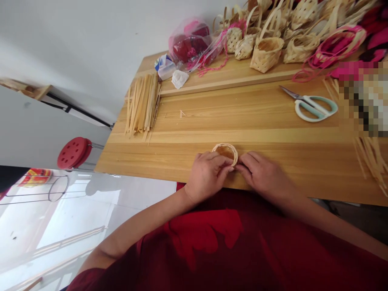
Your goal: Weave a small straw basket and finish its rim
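Observation:
Near the table's front edge is a small round woven ring (pixel 235 152), pale and braided-looking along its rim. My left hand (pixel 207 171) is closed on its near left side, thumb and fingers pinching the rim. My right hand (pixel 262 171) is at the ring's right side with thumb and fingertips pressed together; what they pinch is too small to make out. Scissors (pixel 317 108) with white and light green handles lie farther back on the right, apart from both hands. The near side of the ring is partly hidden by my left fingers.
A bundle of flat pale strips (pixel 142 105) lies at the left. Finished small baskets (pixel 266 54) line the raised back shelf, beside a clear bag (pixel 190 44) of red and pink items and a crumpled tissue (pixel 180 79). More strips (pixel 374 161) lie right. Red stools (pixel 72 152) stand beyond the table.

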`<state>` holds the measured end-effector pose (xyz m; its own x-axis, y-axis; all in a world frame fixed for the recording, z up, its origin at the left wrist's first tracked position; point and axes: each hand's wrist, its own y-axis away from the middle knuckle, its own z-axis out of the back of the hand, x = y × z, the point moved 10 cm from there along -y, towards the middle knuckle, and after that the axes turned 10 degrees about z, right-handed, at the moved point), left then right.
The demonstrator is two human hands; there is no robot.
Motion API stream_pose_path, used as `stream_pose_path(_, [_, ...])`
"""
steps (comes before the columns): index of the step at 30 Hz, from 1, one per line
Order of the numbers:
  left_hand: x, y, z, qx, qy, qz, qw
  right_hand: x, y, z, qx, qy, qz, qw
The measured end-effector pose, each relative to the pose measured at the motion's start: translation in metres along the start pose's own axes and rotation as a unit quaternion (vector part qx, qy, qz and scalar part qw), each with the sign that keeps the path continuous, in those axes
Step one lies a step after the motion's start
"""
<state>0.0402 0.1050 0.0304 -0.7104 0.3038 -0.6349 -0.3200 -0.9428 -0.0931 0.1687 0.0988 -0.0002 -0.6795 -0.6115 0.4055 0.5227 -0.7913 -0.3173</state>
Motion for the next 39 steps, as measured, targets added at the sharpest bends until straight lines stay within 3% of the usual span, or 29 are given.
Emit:
stream_pose_path(5, [-0.004, 0.013, 0.006, 0.059, 0.08, 0.028, 0.995, -0.022, 0.004, 0.012, -0.039, -0.11, -0.08, 0.99])
stream_pose_path(10, [-0.005, 0.026, -0.013, 0.158, 0.214, 0.09, 0.96, -0.036, 0.01, 0.019, -0.062, -0.151, -0.146, 0.976])
stream_pose_path(14, [-0.008, 0.031, -0.028, 0.21, 0.271, 0.104, 0.934, -0.022, 0.003, 0.018, -0.008, -0.16, -0.107, 0.981])
stream_pose_path(17, [-0.018, 0.032, -0.03, 0.233, 0.253, 0.061, 0.937, -0.008, -0.004, 0.019, 0.042, -0.183, -0.077, 0.979])
stream_pose_path(21, [-0.029, 0.035, -0.03, 0.26, 0.225, 0.006, 0.939, 0.0, -0.009, 0.019, 0.101, -0.171, -0.088, 0.976])
stream_pose_path(24, [-0.027, 0.037, -0.027, 0.241, 0.174, -0.016, 0.955, -0.001, -0.011, 0.016, 0.113, -0.146, -0.097, 0.978])
stream_pose_path(27, [-0.025, 0.04, -0.021, 0.186, 0.101, -0.069, 0.975, -0.003, -0.012, 0.014, 0.104, -0.136, -0.1, 0.98])
stream_pose_path(31, [-0.032, 0.041, 0.011, 0.007, 0.044, -0.17, 0.984, -0.001, -0.013, 0.013, 0.113, -0.079, -0.108, 0.985])
stream_pose_path(33, [-0.031, 0.038, 0.026, -0.07, 0.038, -0.176, 0.981, 0.003, -0.016, 0.016, 0.114, -0.045, -0.11, 0.986])
stream_pose_path(35, [-0.028, 0.032, 0.031, -0.082, 0.046, -0.156, 0.983, 0.009, -0.018, 0.02, 0.111, -0.01, -0.106, 0.988])
stream_pose_path(39, [-0.015, 0.024, 0.028, -0.032, 0.126, -0.095, 0.987, 0.019, -0.022, 0.023, 0.126, 0.047, -0.081, 0.988])
